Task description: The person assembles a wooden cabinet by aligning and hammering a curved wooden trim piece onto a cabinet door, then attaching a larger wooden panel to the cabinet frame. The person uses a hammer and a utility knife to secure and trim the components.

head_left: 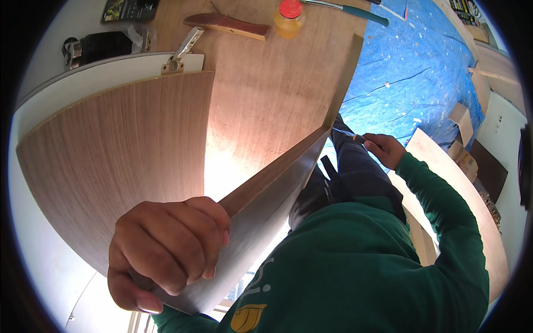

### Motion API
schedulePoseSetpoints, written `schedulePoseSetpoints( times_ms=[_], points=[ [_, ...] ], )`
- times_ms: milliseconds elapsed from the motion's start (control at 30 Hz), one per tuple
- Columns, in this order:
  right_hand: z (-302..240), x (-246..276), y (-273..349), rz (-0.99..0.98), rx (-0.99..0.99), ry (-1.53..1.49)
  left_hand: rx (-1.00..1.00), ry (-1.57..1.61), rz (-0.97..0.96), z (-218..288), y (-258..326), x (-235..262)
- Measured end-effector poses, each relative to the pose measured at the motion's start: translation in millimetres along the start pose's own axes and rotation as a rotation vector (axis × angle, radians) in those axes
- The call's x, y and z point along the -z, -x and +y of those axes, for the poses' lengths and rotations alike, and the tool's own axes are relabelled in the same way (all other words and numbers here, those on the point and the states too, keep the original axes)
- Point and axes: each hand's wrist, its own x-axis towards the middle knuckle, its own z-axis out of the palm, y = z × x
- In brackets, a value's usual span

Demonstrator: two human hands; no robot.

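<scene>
Setting: a blue tarp (400, 72) covers the floor beside a wood-laminate panel (261, 94) used as a bench.
Left hand (166, 250): clamped over the near end of a laminate strip (272, 188), which stands on edge along the panel's side.
Right hand (386, 150): closed on a small tool (355, 136) at the strip's far end; kind unclear.
Doing it well: likely keep the strip pressed flush, working steadily along the edge.
Count: one orange bottle (288, 19), one wooden-handled tool (227, 25), one hinge (183, 51), one teal-handled tool (355, 12).

1. My left hand (166, 250) is clenched around the near end of a thin wood-grain laminate strip (266, 194); the strip runs up and right, standing on edge.
2. My right hand (386, 149) pinches a small orange-tipped tool (358, 137) at the strip's far end.
</scene>
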Motion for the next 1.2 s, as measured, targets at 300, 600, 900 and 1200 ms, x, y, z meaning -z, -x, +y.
schedulePoseSetpoints(
  times_ms=[300, 600, 900, 1200],
  points=[
    [-3, 3, -16, -0.065, 0.046, 0.126, 0.0, -0.034, -0.005, 1, 0, -2],
    [15, -9, -17, -0.017, 0.012, 0.117, 0.005, -0.025, -0.011, 1, 1, 1],
    [66, 28, 34, 0.082, -0.336, 0.301, 0.01, -0.011, -0.024, 2, 4, 6],
    [11, -8, -13, 0.019, 0.073, 0.024, 0.01, -0.02, 0.002, 3, 3, -2]
  ],
)
